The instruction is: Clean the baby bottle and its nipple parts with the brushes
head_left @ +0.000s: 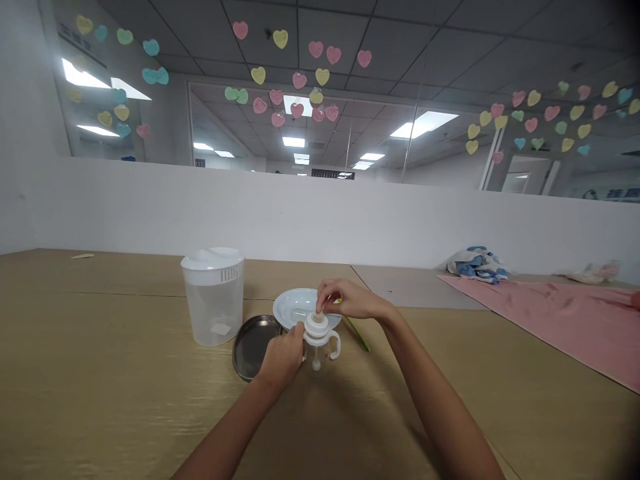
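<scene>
Steadying a baby bottle (pixel 316 331) at lower centre of the frame: left hand (pixel 285 357) has its fingers closed around the body, bracing it upright, while the right hand (pixel 353 300) pinches the teat (pixel 317 319) from above. White plate (pixel 289 308) sits just behind on the counter (pixel 115 347).

**Paper Hearts Fly Above the Partition!**

And there's the low white partition (pixel 280 213) sweeping across, glass panels (pixel 380 143) rising behind it, pastel paper hearts (pixel 299 81) scattered over them, and grey ceiling tiles (pixel 480 40) with fluorescent light panels (pixel 423 125) blazing overhead!
</scene>
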Action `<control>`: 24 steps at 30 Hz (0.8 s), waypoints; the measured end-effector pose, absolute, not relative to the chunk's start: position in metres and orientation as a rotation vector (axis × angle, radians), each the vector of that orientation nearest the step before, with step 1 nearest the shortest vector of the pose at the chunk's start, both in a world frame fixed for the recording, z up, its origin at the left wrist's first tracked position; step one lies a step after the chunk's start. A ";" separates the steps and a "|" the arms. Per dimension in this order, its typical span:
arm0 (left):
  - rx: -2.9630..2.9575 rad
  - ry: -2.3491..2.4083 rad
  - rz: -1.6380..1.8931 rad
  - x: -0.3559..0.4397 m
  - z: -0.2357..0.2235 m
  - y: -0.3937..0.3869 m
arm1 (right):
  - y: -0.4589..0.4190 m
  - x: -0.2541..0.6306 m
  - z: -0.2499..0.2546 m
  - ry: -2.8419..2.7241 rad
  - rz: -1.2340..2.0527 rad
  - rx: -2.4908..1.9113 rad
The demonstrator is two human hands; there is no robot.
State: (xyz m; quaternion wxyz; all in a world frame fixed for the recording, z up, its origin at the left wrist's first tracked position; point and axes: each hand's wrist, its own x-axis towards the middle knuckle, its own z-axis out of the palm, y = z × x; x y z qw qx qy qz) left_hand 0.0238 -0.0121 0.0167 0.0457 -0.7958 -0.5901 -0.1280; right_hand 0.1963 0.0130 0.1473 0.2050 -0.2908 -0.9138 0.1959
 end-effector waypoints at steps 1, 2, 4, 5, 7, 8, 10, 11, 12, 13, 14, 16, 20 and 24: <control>-2.427 -1.808 -0.404 0.023 0.017 -0.013 | 0.012 0.198 0.149 -2.512 0.572 -0.799; -2.422 -1.816 -0.418 0.023 0.016 -0.013 | 0.012 0.200 0.151 -2.469 0.595 -0.808; -2.404 -1.830 -0.454 0.022 0.015 -0.013 | 0.011 0.201 0.153 -2.361 0.623 -0.854; -2.396 -1.833 -0.474 0.022 0.015 -0.014 | 0.011 0.201 0.153 -2.298 0.636 -0.877; -2.389 -1.825 -0.523 0.021 0.013 -0.014 | 0.011 0.200 0.154 -2.156 0.665 -0.906; -2.391 -1.815 -0.550 0.021 0.013 -0.014 | 0.012 0.199 0.155 -2.080 0.677 -0.911; -2.388 -1.803 -0.604 0.021 0.013 -0.015 | 0.014 0.198 0.156 -1.927 0.679 -0.911; -2.383 -1.802 -0.626 0.021 0.013 -0.015 | 0.015 0.198 0.156 -1.859 0.664 -0.913; -2.376 -1.805 -0.643 0.022 0.013 -0.016 | 0.017 0.198 0.156 -1.799 0.639 -0.920; -2.367 -1.811 -0.656 0.022 0.014 -0.017 | 0.019 0.199 0.156 -1.749 0.605 -0.930; -2.360 -1.815 -0.667 0.022 0.014 -0.018 | 0.021 0.200 0.156 -1.707 0.566 -0.947; -2.359 -1.803 -0.693 0.022 0.015 -0.019 | 0.025 0.202 0.155 -1.639 0.486 -0.983; -2.374 -1.736 -0.745 0.021 0.013 -0.018 | 0.034 0.204 0.149 -1.601 0.357 -1.050; -2.378 -1.552 -0.779 0.019 0.005 -0.012 | 0.042 0.199 0.141 -1.680 0.291 -1.137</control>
